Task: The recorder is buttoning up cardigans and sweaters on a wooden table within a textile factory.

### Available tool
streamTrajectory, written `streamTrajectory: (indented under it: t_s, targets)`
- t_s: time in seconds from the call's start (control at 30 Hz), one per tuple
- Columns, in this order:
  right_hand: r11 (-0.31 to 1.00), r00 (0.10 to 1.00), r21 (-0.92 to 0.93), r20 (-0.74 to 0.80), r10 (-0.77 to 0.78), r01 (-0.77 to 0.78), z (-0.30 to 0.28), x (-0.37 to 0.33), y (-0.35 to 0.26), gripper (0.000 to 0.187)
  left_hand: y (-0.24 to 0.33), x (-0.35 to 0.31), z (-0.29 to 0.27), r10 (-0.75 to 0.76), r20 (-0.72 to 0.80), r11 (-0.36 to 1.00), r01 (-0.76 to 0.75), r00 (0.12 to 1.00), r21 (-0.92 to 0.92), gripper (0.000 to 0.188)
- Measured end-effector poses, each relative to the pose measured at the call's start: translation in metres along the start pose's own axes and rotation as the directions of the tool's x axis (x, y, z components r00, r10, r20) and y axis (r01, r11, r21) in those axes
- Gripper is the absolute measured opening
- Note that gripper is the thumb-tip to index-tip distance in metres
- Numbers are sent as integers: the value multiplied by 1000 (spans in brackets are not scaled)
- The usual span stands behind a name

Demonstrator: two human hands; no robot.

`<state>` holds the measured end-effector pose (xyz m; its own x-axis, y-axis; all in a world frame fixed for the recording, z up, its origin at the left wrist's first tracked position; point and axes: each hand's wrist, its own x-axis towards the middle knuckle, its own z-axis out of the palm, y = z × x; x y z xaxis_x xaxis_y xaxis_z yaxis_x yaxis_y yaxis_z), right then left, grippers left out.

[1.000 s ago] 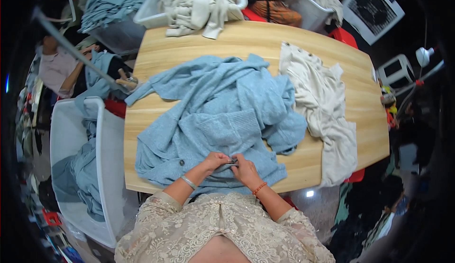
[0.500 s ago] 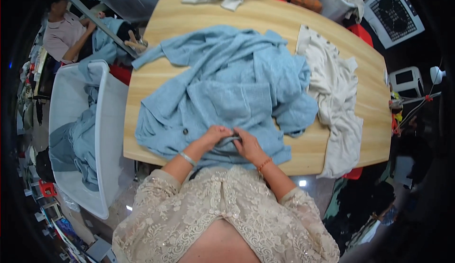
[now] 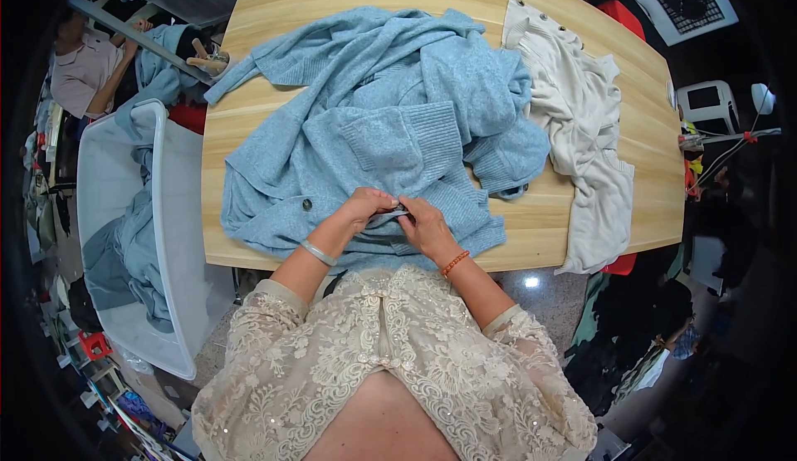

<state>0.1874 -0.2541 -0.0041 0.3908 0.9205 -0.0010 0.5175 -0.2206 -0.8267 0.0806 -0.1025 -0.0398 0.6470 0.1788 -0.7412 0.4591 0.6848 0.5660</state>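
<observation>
A light blue knitted cardigan (image 3: 349, 129) lies heaped across the table in front of me, with a ribbed-edged pocket and a dark button (image 3: 307, 204) showing. At its near edge, my left hand (image 3: 365, 208) pinches the knit between thumb and fingers. Close beside it my right hand (image 3: 425, 227) grips the same edge, fingertips almost meeting the left ones. Something small and dark, perhaps a button, shows between the fingertips; the fingers partly cover it. To the right, an off-white knitted garment with buttons (image 3: 581, 129) lies stretched out next to the cardigan.
The wooden table (image 3: 237, 253) has a curved far edge. On the left stands a white plastic tub (image 3: 170, 245) holding blue-grey garments. Beyond it a person (image 3: 87, 66) sits with blue knitwear. A white device (image 3: 707, 105) and cables are past the table's right edge.
The view has tipped down, so table and garments sit higher in the picture. Both hands stay on the cardigan's near edge, with the small dark thing now showing slightly more between them.
</observation>
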Motion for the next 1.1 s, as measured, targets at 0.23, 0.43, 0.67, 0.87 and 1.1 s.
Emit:
streamTrajectory:
  t_s: [0.23,0.43,0.67,0.87,1.1]
  targets:
    - [997,990,4,117,74,-75,-15,8,-1,32,0,-18,2,161,78,972,-171,984,163,26]
    - [999,954,30,299,27,-38,-17,17,9,23,1,-26,3,424,143,631,-406,894,661,21]
    - [996,955,-78,290,63,-42,-9,13,16,24,-7,-16,4,548,106,550,-453,830,702,12]
    - [992,972,-118,235,-8,36,2,15,31,23,-9,-11,10,594,50,542,-446,803,712,12]
    - [956,982,250,146,120,-154,5,3,33,18,-3,-14,9,537,30,595,-403,843,695,12]
